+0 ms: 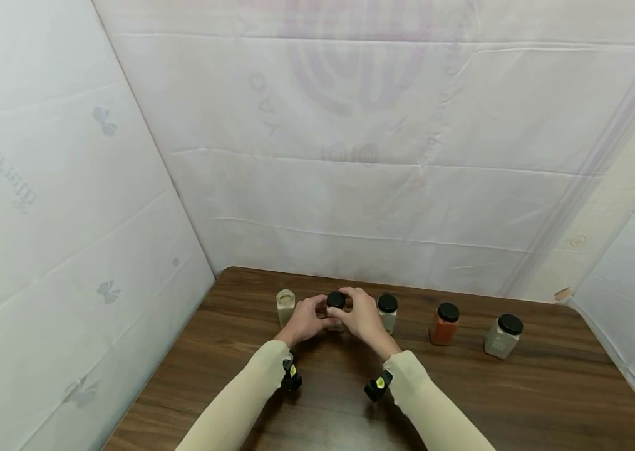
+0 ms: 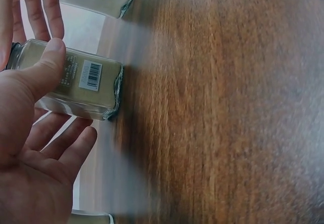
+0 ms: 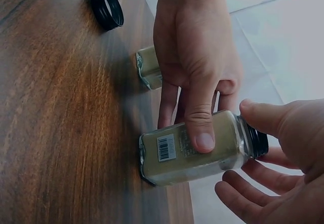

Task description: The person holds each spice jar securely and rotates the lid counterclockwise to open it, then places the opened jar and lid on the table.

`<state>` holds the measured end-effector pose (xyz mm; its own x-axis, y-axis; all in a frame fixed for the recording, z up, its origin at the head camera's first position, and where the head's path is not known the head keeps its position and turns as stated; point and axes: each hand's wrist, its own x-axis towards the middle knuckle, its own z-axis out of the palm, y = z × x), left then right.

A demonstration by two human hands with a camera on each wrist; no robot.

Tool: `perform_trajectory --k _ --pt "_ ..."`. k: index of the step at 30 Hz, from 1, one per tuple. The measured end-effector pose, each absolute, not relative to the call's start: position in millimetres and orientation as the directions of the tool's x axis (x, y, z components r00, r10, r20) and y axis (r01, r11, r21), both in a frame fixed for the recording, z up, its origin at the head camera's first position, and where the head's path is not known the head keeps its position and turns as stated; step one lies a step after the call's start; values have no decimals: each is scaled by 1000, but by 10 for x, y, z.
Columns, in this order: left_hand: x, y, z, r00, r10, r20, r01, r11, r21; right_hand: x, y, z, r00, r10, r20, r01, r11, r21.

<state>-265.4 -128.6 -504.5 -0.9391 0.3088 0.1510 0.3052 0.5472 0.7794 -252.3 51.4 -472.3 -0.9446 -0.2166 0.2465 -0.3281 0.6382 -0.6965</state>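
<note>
A square glass spice jar (image 2: 96, 82) of greenish-tan powder, with a barcode label and a black lid (image 1: 335, 300), stands upright on the table between both hands. My left hand (image 1: 303, 322) grips its body, the thumb (image 3: 204, 133) lying across the label side. Around the lid at the top, my right hand (image 1: 364, 316) has its thumb on one side and fingers on the other. Left of the left hand is a lidless jar (image 1: 285, 307) of similar powder. A loose black screw lid (image 3: 107, 8) lies on the table in the right wrist view, hidden in the head view.
To the right, in a row, stand a black-lidded jar (image 1: 387, 313) close by the right hand, a jar of orange-red powder (image 1: 444, 324) and a jar of greyish contents (image 1: 503, 337). The wooden table (image 1: 329, 401) meets white sheeted walls (image 1: 351, 188) behind.
</note>
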Motion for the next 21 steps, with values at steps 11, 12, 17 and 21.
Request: perform_trajectory --k 11,12,17,21 --pt "-2651 -1286 -5069 -935 320 151 306 517 799 -2536 481 -4758 -955 -175 238 -295 626 -722" --pt "-2647 -1285 -5073 -936 318 152 306 520 797 -2538 477 -4763 -955 -171 241 -294 626 -722" --pt "-2637 -1270 -5086 -939 306 159 310 549 776 -2540 465 -4790 -952 -150 268 -302 617 -727" --pt "-2636 -1259 -5098 -941 298 162 312 574 757 -2539 461 -4825 -945 -144 294 -319 608 -727"
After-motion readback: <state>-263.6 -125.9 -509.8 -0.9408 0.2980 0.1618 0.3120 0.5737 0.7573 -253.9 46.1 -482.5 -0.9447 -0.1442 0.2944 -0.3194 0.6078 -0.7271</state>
